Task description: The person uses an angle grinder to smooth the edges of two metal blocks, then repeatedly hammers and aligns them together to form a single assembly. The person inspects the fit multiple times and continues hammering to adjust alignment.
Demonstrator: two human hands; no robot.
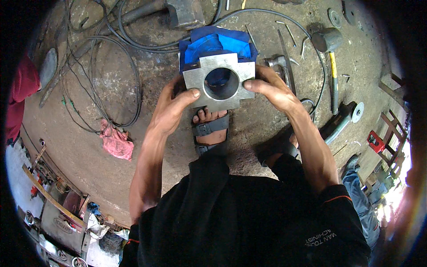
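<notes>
Between my two hands is a cross-shaped bare metal block with a large round bore through its middle. My left hand grips its left side, thumb on the front face by the lower left corner. On the opposite side my right hand is closed round the edge, its thumb pressed to the face beside the bore. Most fingers of both hands are hidden behind the block. A blue piece shows directly behind the block's upper edge; whether it is joined to the block I cannot tell. Below the block is my sandalled foot.
Black cables loop over the concrete floor at left, near a pink rag. To the right lie a claw hammer, a sledgehammer and an angle grinder. People's clothed legs show at left and lower right.
</notes>
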